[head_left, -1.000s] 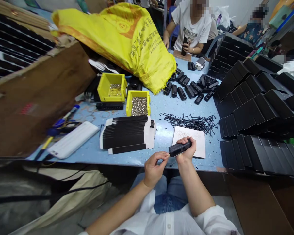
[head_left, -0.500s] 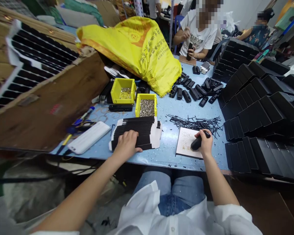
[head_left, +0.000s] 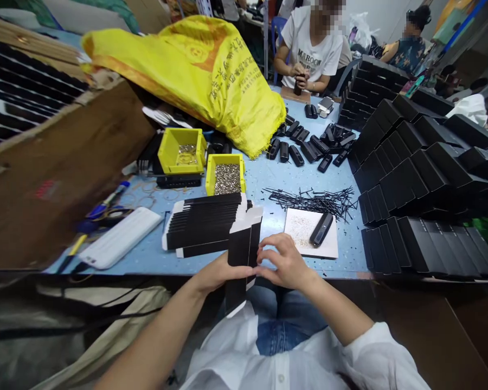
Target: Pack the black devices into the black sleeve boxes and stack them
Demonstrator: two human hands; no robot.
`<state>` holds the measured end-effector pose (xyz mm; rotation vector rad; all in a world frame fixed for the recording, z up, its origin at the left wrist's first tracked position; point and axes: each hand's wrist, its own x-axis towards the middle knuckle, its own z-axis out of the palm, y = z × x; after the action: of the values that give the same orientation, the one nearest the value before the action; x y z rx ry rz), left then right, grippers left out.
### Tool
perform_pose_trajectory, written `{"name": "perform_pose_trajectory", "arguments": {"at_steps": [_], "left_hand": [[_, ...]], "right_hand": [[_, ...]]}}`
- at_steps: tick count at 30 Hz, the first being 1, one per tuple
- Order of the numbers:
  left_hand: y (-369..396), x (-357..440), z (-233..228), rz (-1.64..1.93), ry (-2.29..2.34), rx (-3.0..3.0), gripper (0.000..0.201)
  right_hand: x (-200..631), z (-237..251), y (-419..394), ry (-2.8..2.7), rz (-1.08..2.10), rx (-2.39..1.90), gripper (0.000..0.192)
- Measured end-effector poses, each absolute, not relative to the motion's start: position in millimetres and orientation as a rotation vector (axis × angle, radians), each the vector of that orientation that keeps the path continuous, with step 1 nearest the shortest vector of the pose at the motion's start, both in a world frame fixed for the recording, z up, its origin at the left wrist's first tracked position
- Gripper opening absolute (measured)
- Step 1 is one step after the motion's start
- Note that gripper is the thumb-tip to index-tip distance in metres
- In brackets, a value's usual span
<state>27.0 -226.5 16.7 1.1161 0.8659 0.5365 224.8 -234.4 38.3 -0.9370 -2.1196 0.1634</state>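
Black folding carton (head_left: 238, 248): held over the near table edge (head_left: 344, 267), right of the carton stack (head_left: 203, 222) | left hand (head_left: 216, 273): clasped round it | right hand (head_left: 283, 263): half-curled at its right side, pinch cannot be told | judged best: creases squared gently, panels not crushed

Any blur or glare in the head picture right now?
Head view: left hand, right hand and black carton fairly clear; same view, cardboard box at far left looks soft; same view, pale sheen on the table beside the carton.
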Motion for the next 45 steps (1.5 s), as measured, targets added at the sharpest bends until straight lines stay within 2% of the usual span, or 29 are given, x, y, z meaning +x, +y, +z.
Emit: {"name": "perform_pose_trajectory", "arguments": {"at_steps": [3, 6, 9, 12, 14, 17, 18, 20, 22, 27, 32, 34, 37, 39, 43, 45], "left_hand": [[-226.5, 24.5, 12.9, 0.46, 0.855, 1.151, 0.048], [-228.7, 34.3, 18.9, 0.525, 0.873, 1.165, 0.048], [-230.0, 39.4, 23.0, 0.583, 0.922, 1.277, 0.065], [-229.9, 32.8, 24.1, 0.657, 1.164, 1.502, 0.087], [-230.2, 28.6, 26.7, 0.698, 1.197, 1.672, 0.074], [-232.3, 33.2, 35.7, 0.673, 1.032, 1.906, 0.035], [-233.3, 37.5, 39.1, 0.651, 1.01, 1.94, 0.033], [-234.5, 47.2, 44.5, 0.62, 1.066, 1.939, 0.047], [-234.1, 54.8, 46.9, 0.607, 1.13, 1.925, 0.061], [-231.0, 60.0, 46.1, 0.663, 1.069, 1.965, 0.056], [-234.4, 70.1, 52.5, 0.787, 1.17, 1.726, 0.077], [-236.2, 76.6, 51.9, 0.724, 1.139, 1.59, 0.087], [-238.9, 82.0, 43.6, 0.723, 1.154, 1.537, 0.091], [-240.3, 80.7, 36.6, 0.843, 1.143, 1.662, 0.084], [-240.3, 72.7, 29.8, 0.82, 0.946, 1.947, 0.038], [-239.4, 71.3, 30.7, 0.777, 0.963, 1.95, 0.036]], "right_hand": [[231.0, 40.0, -229.0, -2.064, 0.138, -1.087, 0.036], [231.9, 42.6, -225.1, -2.107, 0.128, -1.093, 0.032], [237.8, 43.4, -229.8, -2.108, 0.3, -1.104, 0.023], [248.9, 38.5, -236.5, -2.03, 0.57, -1.088, 0.021], [252.7, 29.6, -236.7, -1.734, 0.801, -1.093, 0.021], [248.1, 11.4, -230.2, -1.275, 1.29, -1.006, 0.038], [244.8, 6.2, -227.3, -1.19, 1.433, -0.968, 0.045], [238.8, 0.1, -222.5, -1.128, 1.584, -0.929, 0.049], [236.2, 0.4, -219.8, -1.121, 1.579, -0.934, 0.048], [244.3, 16.8, -222.9, -1.308, 1.391, -0.921, 0.053], [246.2, 36.3, -232.8, -1.591, 1.058, -0.815, 0.035], [244.4, 41.5, -234.1, -1.59, 1.031, -0.9, 0.031], [243.5, 43.3, -232.5, -1.434, 1.149, -1.106, 0.031], [244.4, 39.6, -230.5, -1.288, 1.225, -1.182, 0.032], [246.1, 26.5, -227.8, -1.174, 1.297, -1.108, 0.041], [244.9, 24.0, -228.2, -1.186, 1.328, -1.058, 0.042]]}}
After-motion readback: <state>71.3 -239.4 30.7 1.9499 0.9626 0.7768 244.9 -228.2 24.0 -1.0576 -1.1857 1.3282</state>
